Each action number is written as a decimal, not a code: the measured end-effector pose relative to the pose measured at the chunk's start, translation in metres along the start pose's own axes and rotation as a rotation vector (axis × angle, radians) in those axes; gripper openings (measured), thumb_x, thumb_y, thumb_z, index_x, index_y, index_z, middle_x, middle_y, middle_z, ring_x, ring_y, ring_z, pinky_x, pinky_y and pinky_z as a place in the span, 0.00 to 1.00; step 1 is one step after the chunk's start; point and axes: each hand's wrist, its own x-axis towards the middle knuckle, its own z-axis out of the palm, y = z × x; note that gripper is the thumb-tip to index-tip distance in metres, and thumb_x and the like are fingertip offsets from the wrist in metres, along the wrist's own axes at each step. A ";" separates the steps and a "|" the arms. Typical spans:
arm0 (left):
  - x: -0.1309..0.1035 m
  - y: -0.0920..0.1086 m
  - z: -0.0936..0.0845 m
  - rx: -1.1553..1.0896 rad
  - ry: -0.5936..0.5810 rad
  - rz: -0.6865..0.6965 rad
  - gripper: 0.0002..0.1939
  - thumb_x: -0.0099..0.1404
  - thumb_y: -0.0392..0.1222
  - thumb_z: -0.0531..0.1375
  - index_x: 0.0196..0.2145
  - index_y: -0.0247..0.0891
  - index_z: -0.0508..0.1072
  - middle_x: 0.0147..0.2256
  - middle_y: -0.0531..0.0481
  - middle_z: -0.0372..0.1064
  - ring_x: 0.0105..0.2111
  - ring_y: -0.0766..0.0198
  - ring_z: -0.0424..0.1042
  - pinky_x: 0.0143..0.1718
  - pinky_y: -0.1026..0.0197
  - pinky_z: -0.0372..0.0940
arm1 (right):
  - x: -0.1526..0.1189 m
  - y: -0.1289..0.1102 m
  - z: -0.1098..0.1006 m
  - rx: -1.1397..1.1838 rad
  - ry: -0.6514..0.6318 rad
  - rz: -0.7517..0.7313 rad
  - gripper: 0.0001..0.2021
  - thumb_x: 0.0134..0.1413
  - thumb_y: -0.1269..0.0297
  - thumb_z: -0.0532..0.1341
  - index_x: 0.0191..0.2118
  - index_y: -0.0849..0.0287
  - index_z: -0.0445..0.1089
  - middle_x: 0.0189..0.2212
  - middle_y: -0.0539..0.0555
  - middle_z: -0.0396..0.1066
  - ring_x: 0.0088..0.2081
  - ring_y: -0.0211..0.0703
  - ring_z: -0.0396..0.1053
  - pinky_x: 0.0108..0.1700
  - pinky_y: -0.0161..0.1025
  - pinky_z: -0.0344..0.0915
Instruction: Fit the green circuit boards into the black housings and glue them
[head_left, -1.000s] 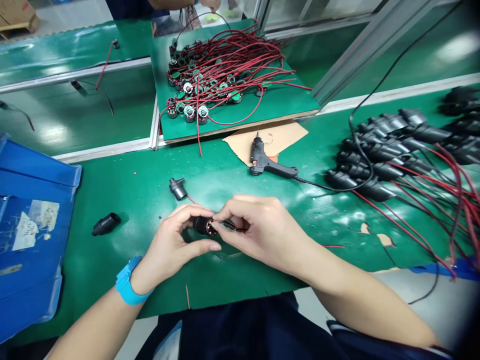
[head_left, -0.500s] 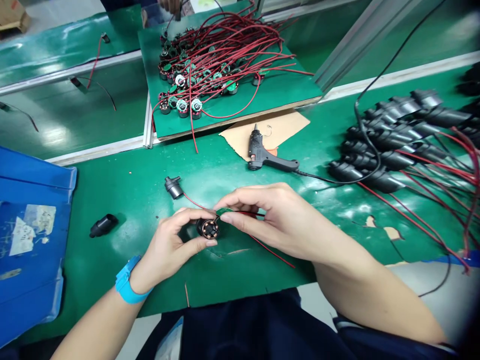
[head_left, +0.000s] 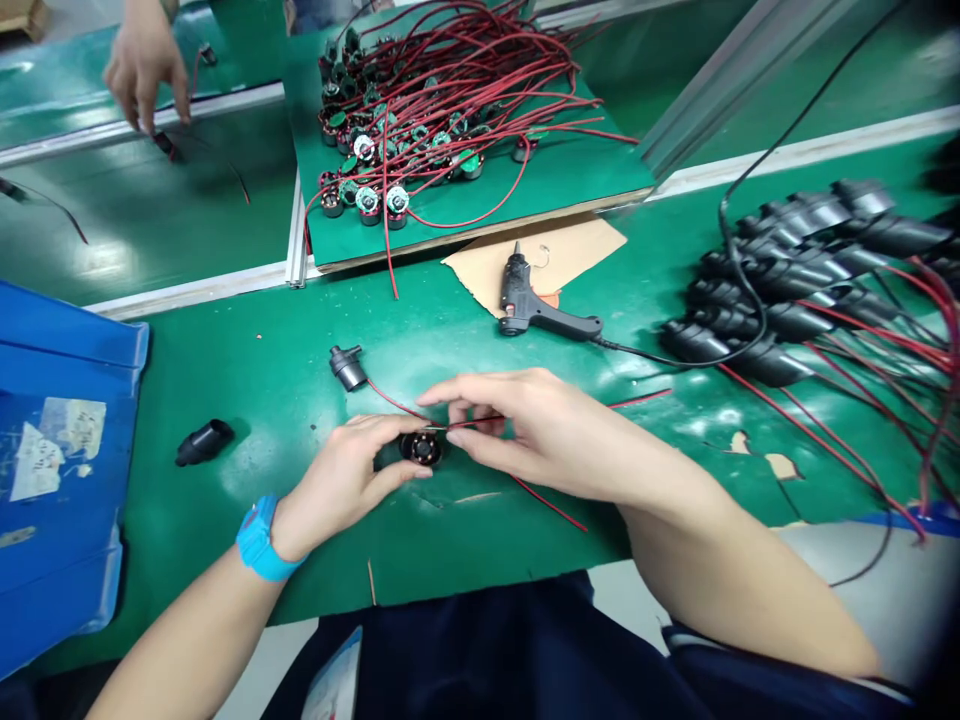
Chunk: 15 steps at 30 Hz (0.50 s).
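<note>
Between the thumb and fingers of my left hand (head_left: pixel 337 475) is a small round motor coil (head_left: pixel 426 449) with copper windings, its open face toward me. My right hand (head_left: pixel 517 425) pinches thin wires (head_left: pixel 480 422), red and dark, just right of the coil. Part of the wires is hidden behind my fingers. A black housing with a spout (head_left: pixel 347 368) stands just beyond my left hand, and a red wire (head_left: pixel 386 398) runs from it toward my hands. Farther left, a black tubular part (head_left: pixel 205 442) lies on its side on the green mat (head_left: pixel 300 320).
A glue gun (head_left: pixel 516 300) rests on cardboard (head_left: pixel 585 245). Behind it, a raised board (head_left: pixel 592 180) bears many wired coils (head_left: pixel 367 205). Black housings (head_left: pixel 780 270) with wires crowd the right. A blue bin (head_left: pixel 67 540) stands left. Another person's hand (head_left: pixel 146 65) reaches in at upper left.
My right hand has shifted slightly, and its wire now extends to the right past my wrist. The coil is tilted a little differently. Another person's hand has appeared at upper left, over a dark part.
</note>
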 end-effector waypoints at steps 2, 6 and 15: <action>0.001 0.000 0.002 0.073 0.017 0.114 0.16 0.69 0.44 0.65 0.53 0.42 0.73 0.48 0.46 0.80 0.48 0.55 0.79 0.52 0.52 0.71 | 0.004 0.007 0.001 0.115 -0.077 0.027 0.20 0.59 0.73 0.62 0.56 0.55 0.71 0.33 0.47 0.73 0.29 0.34 0.68 0.33 0.33 0.63; 0.001 0.000 0.005 0.169 0.092 0.164 0.13 0.71 0.44 0.63 0.52 0.40 0.73 0.47 0.44 0.80 0.47 0.55 0.79 0.50 0.52 0.71 | 0.012 0.013 0.011 0.465 -0.091 0.035 0.19 0.58 0.74 0.60 0.55 0.58 0.70 0.28 0.44 0.58 0.26 0.31 0.56 0.28 0.31 0.56; 0.004 -0.007 0.005 0.249 0.098 0.138 0.11 0.72 0.47 0.61 0.47 0.38 0.74 0.41 0.44 0.79 0.41 0.55 0.79 0.47 0.51 0.71 | 0.014 0.014 0.015 0.614 -0.137 0.038 0.17 0.57 0.69 0.65 0.52 0.60 0.69 0.30 0.44 0.57 0.28 0.31 0.56 0.29 0.32 0.55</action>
